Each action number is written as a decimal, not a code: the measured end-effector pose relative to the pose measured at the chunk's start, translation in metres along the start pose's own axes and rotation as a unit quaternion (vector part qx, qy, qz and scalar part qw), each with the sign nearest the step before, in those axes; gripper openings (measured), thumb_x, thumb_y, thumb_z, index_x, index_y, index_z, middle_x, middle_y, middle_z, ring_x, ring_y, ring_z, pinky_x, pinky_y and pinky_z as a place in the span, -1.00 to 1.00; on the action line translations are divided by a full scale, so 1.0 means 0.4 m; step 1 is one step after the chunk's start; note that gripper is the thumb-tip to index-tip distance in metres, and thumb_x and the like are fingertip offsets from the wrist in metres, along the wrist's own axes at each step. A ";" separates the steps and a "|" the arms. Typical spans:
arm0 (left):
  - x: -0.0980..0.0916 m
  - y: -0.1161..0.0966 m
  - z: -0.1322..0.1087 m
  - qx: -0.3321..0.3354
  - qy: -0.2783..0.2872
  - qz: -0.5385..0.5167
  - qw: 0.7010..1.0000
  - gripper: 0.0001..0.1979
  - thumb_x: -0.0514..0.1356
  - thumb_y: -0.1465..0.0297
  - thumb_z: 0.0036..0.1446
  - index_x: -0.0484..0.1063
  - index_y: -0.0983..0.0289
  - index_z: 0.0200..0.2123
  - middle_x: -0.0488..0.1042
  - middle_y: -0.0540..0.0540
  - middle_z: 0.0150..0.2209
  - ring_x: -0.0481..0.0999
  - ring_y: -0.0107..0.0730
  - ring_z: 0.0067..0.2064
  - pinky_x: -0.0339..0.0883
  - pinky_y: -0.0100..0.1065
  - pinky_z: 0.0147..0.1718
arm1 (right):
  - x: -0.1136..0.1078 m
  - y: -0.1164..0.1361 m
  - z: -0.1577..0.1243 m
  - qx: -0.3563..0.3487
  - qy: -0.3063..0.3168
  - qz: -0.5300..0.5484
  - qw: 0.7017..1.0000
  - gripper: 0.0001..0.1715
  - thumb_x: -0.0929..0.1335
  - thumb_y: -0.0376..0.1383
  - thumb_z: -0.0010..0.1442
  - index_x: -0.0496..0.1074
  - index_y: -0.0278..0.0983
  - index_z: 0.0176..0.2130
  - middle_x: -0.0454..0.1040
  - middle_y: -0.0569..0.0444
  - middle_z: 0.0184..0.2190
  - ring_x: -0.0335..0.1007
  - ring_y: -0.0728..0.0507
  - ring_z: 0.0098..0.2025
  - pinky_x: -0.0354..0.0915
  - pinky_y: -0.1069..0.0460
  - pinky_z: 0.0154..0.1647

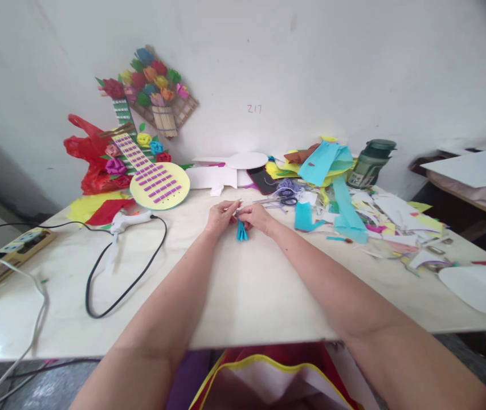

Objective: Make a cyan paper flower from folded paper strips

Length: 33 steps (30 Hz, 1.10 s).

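Both arms reach over the table, and the hands meet near its middle. My left hand (222,218) is closed, its fingertips pinching the upper end of a gathered blue crepe paper piece (241,233). From the other side my right hand (256,217) pinches at the same spot, its fingers curled. The blue paper hangs down in narrow folds between the hands. Something thin and pale shows at the fingertips, too small to name. Just beyond my right hand lie scissors (288,197) with dark handles and a tangle of purple string (286,185).
A white glue gun (134,221) with a looping black cord lies left, near a power strip (12,256). A yellow woven disc (160,187) and paper flowers (152,80) stand behind. Paper scraps (396,228), blue crepe paper (320,162) and a green bottle (371,164) occupy the right.
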<state>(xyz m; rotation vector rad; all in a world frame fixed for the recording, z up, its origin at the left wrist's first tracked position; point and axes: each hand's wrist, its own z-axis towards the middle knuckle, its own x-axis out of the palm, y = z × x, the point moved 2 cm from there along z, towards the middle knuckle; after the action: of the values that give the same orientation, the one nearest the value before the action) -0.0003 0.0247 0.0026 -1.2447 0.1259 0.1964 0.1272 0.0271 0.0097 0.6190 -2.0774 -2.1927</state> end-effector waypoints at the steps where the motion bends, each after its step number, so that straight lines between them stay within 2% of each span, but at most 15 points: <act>1: 0.001 0.002 0.002 0.007 0.002 0.006 1.000 -0.59 0.17 0.10 -0.06 0.52 0.35 -0.35 0.47 0.09 -0.42 0.30 -0.57 -0.61 0.21 -0.46 -0.60 | 0.000 -0.001 0.002 -0.009 0.001 -0.010 1.000 -0.92 0.33 -0.46 -0.10 0.41 -0.35 -0.57 0.25 0.24 -0.81 0.20 0.05 -0.72 0.22 0.15 -0.63; 3: 0.003 0.003 0.004 0.026 0.004 0.016 1.000 -0.61 0.18 0.10 -0.08 0.52 0.34 -0.38 0.47 0.07 -0.43 0.29 -0.58 -0.60 0.19 -0.48 -0.61 | 0.002 -0.006 0.008 -0.023 -0.006 -0.030 0.999 -0.92 0.36 -0.42 -0.10 0.40 -0.34 -0.60 0.24 0.24 -0.82 0.20 0.05 -0.72 0.21 0.16 -0.65; 5: 0.006 0.002 0.005 0.031 0.015 0.021 0.999 -0.62 0.18 0.10 -0.08 0.51 0.33 -0.40 0.44 0.05 -0.49 0.27 -0.58 -0.61 0.17 -0.49 -0.63 | 0.004 -0.013 0.014 -0.027 -0.019 -0.039 0.999 -0.82 0.36 -0.38 -0.07 0.36 -0.33 -0.65 0.23 0.23 -0.83 0.20 0.06 -0.73 0.20 0.16 -0.66; 8: 0.007 -0.002 0.003 -0.006 0.035 0.004 0.999 -0.62 0.12 0.12 -0.02 0.48 0.34 -0.39 0.36 0.00 -0.62 0.27 -0.54 -0.66 0.17 -0.47 -0.66 | 0.005 -0.021 0.018 -0.009 -0.030 -0.019 0.999 -0.73 0.34 -0.35 -0.01 0.30 -0.32 -0.68 0.24 0.21 -0.81 0.20 0.06 -0.73 0.21 0.15 -0.66; 13: -0.002 -0.003 0.003 -0.080 0.086 -0.061 0.991 -0.69 0.08 0.39 -0.07 0.43 0.38 -0.24 0.33 -0.02 -0.67 0.34 -0.45 -0.64 0.26 -0.41 -0.63 | 0.004 -0.019 0.013 -0.001 -0.024 0.006 1.000 -0.72 0.33 -0.35 0.02 0.30 -0.33 -0.67 0.27 0.21 -0.78 0.18 0.08 -0.73 0.18 0.17 -0.68; 16: -0.010 -0.001 0.004 -0.074 0.112 -0.038 0.990 -0.71 0.08 0.50 -0.19 0.43 0.39 -0.31 0.36 -0.02 -0.65 0.35 -0.47 -0.62 0.28 -0.42 -0.59 | 0.003 -0.016 0.011 0.003 -0.026 0.006 1.000 -0.73 0.33 -0.35 0.03 0.31 -0.34 -0.66 0.28 0.21 -0.76 0.19 0.09 -0.72 0.19 0.18 -0.68; 19: -0.016 0.002 0.004 -0.053 0.130 0.001 0.990 -0.80 0.11 0.53 -0.22 0.41 0.38 -0.41 0.40 -0.02 -0.61 0.34 -0.53 -0.60 0.27 -0.47 -0.58 | 0.002 -0.017 0.013 0.010 -0.036 0.005 0.999 -0.76 0.32 -0.38 0.04 0.33 -0.35 -0.63 0.29 0.21 -0.75 0.20 0.09 -0.73 0.20 0.18 -0.68; 22: -0.026 0.006 0.002 -0.058 0.124 0.051 0.989 -0.89 0.17 0.47 -0.17 0.41 0.38 -0.47 0.35 -0.04 -0.67 0.32 -0.54 -0.62 0.24 -0.49 -0.59 | 0.000 -0.020 0.014 0.020 -0.039 0.009 0.999 -0.75 0.30 -0.42 0.05 0.33 -0.36 -0.63 0.30 0.20 -0.76 0.20 0.08 -0.74 0.21 0.17 -0.69; 24: -0.032 0.007 0.000 -0.070 0.117 0.069 0.988 -0.88 0.20 0.41 -0.14 0.41 0.38 -0.51 0.33 -0.04 -0.70 0.31 -0.55 -0.63 0.24 -0.49 -0.60 | -0.002 -0.021 0.014 0.024 -0.039 0.013 0.999 -0.72 0.30 -0.41 0.06 0.32 -0.36 -0.65 0.30 0.19 -0.78 0.21 0.08 -0.74 0.20 0.18 -0.69; 28: -0.038 0.004 -0.004 -0.090 0.114 0.054 0.988 -0.84 0.23 0.37 -0.12 0.42 0.38 -0.52 0.34 -0.03 -0.71 0.32 -0.54 -0.64 0.26 -0.47 -0.58 | -0.003 -0.020 0.013 0.031 -0.043 0.016 0.998 -0.72 0.30 -0.40 0.05 0.32 -0.36 -0.65 0.30 0.17 -0.79 0.21 0.08 -0.74 0.20 0.19 -0.69; 33: -0.044 -0.002 -0.008 -0.077 0.092 0.019 0.993 -0.88 0.23 0.42 -0.14 0.41 0.39 -0.53 0.34 -0.03 -0.70 0.31 -0.56 -0.63 0.24 -0.48 -0.59 | -0.002 -0.022 0.015 0.045 -0.051 0.035 0.997 -0.76 0.31 -0.42 0.04 0.33 -0.37 -0.63 0.32 0.17 -0.77 0.20 0.09 -0.74 0.20 0.19 -0.71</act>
<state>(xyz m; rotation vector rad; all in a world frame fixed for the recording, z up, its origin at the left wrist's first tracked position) -0.0171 0.0198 0.0059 -1.4140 0.2973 0.1255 0.1280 0.0338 0.0013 0.4403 -2.2221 -2.1461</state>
